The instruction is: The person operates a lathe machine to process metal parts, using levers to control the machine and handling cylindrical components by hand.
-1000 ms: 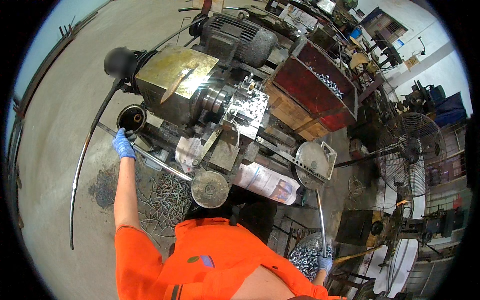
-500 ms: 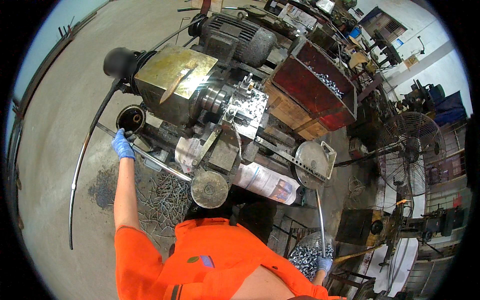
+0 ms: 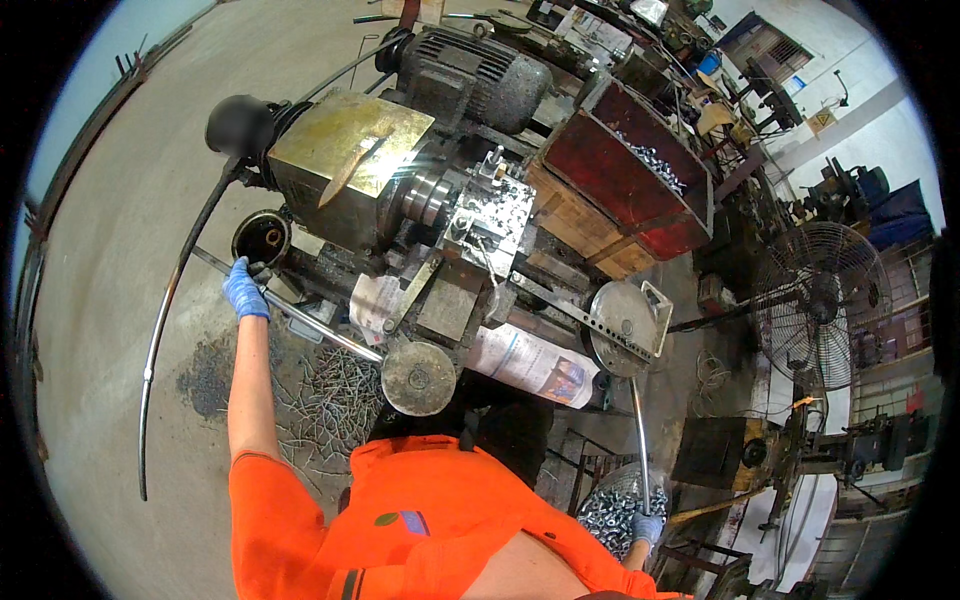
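My left hand (image 3: 245,289), in a blue glove, is closed round a long metal lever (image 3: 325,332) that runs down to a round grey disc (image 3: 419,379) at the machine's front. Far to the right, my right hand (image 3: 647,527), gloved as well, grips the lower end of a shiny rod handle (image 3: 641,440). That rod hangs from a larger round plate (image 3: 627,322) with a perforated bar across it. Between my arms stands a lathe-like machine with a bright chuck (image 3: 427,199) and a chip-covered tool slide (image 3: 494,222). A thin pale strip (image 3: 497,299) dangles by the slide.
Behind the slide sits a red bin (image 3: 640,165) with small metal parts. Beside my right hand is a basket of metal pieces (image 3: 610,515). Metal scrap (image 3: 325,405) litters the floor at left. A caged fan (image 3: 822,305) stands right; a hose (image 3: 168,300) hangs left.
The thin strip by the tool slide has shifted slightly to the right. Both hands stay on their handles in nearly the same places.
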Tool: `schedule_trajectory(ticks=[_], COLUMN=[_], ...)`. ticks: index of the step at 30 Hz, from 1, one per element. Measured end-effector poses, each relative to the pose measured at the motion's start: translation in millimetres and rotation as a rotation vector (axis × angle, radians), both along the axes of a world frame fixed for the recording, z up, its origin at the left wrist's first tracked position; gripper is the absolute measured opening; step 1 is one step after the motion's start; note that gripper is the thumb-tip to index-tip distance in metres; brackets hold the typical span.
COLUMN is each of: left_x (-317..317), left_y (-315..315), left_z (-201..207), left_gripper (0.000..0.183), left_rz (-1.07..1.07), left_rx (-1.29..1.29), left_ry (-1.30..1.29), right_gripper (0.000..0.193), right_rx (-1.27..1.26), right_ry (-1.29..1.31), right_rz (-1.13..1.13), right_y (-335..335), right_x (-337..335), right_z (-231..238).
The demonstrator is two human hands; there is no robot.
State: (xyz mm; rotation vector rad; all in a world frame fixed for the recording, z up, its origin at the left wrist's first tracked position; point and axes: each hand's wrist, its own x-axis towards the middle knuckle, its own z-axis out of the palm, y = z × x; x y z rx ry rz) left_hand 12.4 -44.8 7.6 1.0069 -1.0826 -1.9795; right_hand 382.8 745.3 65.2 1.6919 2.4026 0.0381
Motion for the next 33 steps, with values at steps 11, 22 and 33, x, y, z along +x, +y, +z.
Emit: schedule_trajectory(ticks=[11, 22, 33], left_x=[0, 2, -1], left_y=[1, 3, 1], left_z=[0, 3, 1], left_gripper=[0.019, 0.018, 0.019], left_rz=[0.013, 0.007, 0.008], left_rx=[0.001, 0.006, 0.007], left_ry=[0.019, 0.016, -0.006], right_gripper=[0.055, 0.045, 0.048], right_rx=[-0.042, 0.077, 0.117], right_ry=[0.03, 0.059, 0.082], right_rz=[-0.045, -0.009, 0.08], right_y=[-2, 6, -17], right_x=[2, 14, 8], right_z=[-2, -17, -3])
